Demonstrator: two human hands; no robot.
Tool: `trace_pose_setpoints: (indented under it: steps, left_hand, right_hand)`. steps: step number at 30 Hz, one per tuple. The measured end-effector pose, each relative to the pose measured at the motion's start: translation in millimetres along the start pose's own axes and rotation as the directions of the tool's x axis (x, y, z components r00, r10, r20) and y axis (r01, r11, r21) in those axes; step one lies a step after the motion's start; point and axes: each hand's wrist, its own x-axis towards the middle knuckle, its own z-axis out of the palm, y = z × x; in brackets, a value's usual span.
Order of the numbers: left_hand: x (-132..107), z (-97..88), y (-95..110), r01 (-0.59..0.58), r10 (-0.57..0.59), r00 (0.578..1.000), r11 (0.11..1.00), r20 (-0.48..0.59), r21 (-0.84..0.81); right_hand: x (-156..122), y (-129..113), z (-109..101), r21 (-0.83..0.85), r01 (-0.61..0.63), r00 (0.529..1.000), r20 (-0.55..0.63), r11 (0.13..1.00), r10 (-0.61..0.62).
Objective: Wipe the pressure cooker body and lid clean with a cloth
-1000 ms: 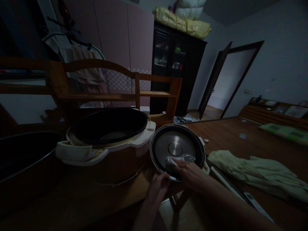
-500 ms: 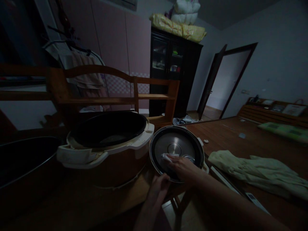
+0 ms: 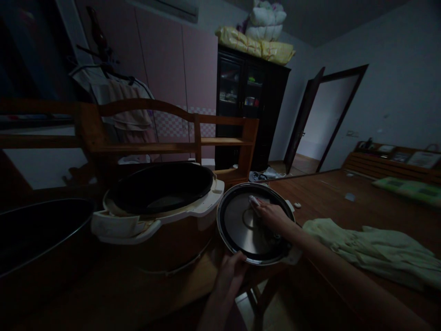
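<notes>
A round metal pot lid [image 3: 241, 225] with a black ring shows its inner face, tilted beside a large cooker. My left hand [image 3: 232, 271] grips the lid's near rim with its fingers closed. Pressed to the upper part of the lid, my right hand [image 3: 270, 215] holds a small white cloth [image 3: 254, 200], mostly covered by the fingers. The cooker [image 3: 179, 234], with a pale rim and side handles, stands left of the lid with a dark inner pot [image 3: 161, 188] in it.
Another dark pot [image 3: 41, 234] stands at the far left. Wooden shelving [image 3: 223, 142] rises behind the cooker. To the right, a pale green garment [image 3: 372, 248] lies on a broad wooden surface [image 3: 317, 193], with a small white object [image 3: 297, 205] nearer the lid.
My right hand has moved up and slightly right across the lid with the cloth. My left hand stays at the near rim. The view has shifted a little.
</notes>
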Motion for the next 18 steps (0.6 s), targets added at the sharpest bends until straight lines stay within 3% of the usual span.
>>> trace_pose_setpoints:
  steps: [4, 9, 18]
  left_hand:
    - [3, -3.5, -2, 0.001, -0.001, 1.0, 1.0, -0.016, -0.019]
    - [3, -2.8, -3, -0.015, 0.015, 1.0, 1.0, 0.004, -0.02]
    - [4, -2.8, -5, -0.005, 0.005, 1.0, 1.0, -0.007, -0.001]
  right_hand:
    - [-30, -11, 1, -0.072, -0.102, 0.994, 0.027, 0.992, 0.104]
    - [-59, -41, 6, -0.104, -0.137, 0.988, 0.059, 0.985, 0.144]
    - [-76, -63, 9, -0.036, 0.048, 0.997, 0.063, 0.998, -0.045]
